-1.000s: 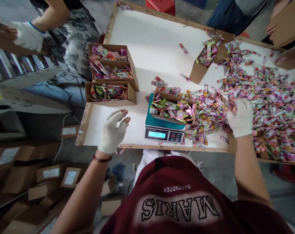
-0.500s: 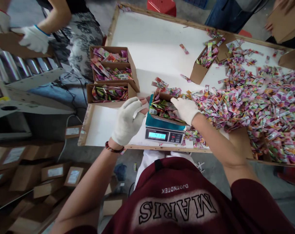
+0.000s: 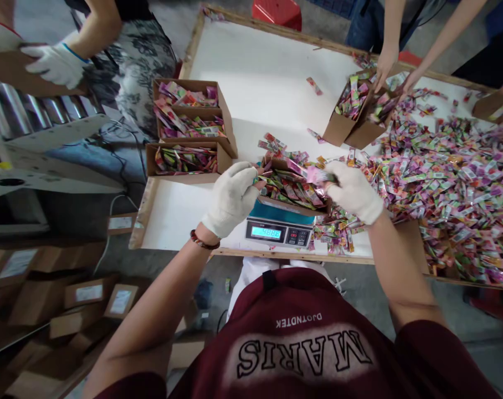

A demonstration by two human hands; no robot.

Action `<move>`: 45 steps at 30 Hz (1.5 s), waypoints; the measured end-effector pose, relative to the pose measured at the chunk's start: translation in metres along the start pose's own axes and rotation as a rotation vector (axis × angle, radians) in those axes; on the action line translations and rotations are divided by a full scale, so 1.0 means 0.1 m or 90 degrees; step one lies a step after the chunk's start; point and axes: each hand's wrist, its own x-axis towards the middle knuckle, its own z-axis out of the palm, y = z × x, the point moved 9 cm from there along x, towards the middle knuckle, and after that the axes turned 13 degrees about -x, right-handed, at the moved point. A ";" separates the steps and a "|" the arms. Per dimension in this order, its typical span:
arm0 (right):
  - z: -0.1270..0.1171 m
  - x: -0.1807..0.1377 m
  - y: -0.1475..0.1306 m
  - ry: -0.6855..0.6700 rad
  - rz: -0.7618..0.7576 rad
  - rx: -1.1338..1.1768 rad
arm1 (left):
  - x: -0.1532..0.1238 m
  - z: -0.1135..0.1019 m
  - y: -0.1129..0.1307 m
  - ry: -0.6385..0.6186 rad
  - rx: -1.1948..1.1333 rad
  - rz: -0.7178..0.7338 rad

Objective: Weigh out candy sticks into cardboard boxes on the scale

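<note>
On the weighing scale [image 3: 280,230], with its lit display, sits a small cardboard box [image 3: 291,206] full of colourful stick sachets [image 3: 291,185]. My left hand [image 3: 234,197], in a white glove with bare fingertips, is closed at the box's left end; what lies between its fingers is hard to see. Gloved too, my right hand [image 3: 354,191] pinches a few pink and green sachets [image 3: 318,175] just over the box's right end. The scale's platform is mostly hidden under the box.
Three filled boxes [image 3: 229,133] stand at the table's left side. A large heap of sachets [image 3: 451,183] covers the right. Across the table, a co-worker's hands [image 3: 386,69] are at two boxes. Another co-worker's gloved hand [image 3: 58,64] holds cardboard by a roller conveyor [image 3: 25,116].
My right hand has lifted and moved right, now with sachets in it. My left hand has closed at the box, which sits slightly farther right. A co-worker has set down a second box.
</note>
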 end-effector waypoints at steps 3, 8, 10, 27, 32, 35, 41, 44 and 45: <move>-0.26 -0.38 0.47 0.054 0.096 -0.038 | -0.07 -0.08 -0.07 0.013 -0.003 -0.002; -0.26 -0.87 1.12 0.081 0.225 -0.192 | -0.31 -0.21 -0.36 0.047 -0.004 -0.046; -0.16 -0.87 1.03 0.088 0.200 -0.167 | -0.35 -0.22 -0.41 0.045 -0.007 -0.057; 0.71 0.19 -0.15 -0.333 0.076 -0.248 | 0.11 0.18 0.17 -0.054 -0.042 0.030; 0.79 0.16 -0.23 -0.345 0.084 -0.257 | -0.10 0.94 0.19 -0.383 0.091 0.062; 0.77 0.12 -0.26 -0.352 0.065 -0.241 | -0.21 1.23 0.11 -0.462 0.246 0.028; 0.35 -0.23 0.17 -0.248 0.061 -0.026 | -0.19 1.32 0.05 -0.429 0.289 0.085; 0.20 -0.63 0.89 -0.170 0.242 -0.013 | -0.28 1.23 0.00 -0.424 0.258 0.143; 0.17 -0.83 1.18 -0.151 0.332 -0.046 | -0.33 1.14 -0.02 -0.420 0.250 0.159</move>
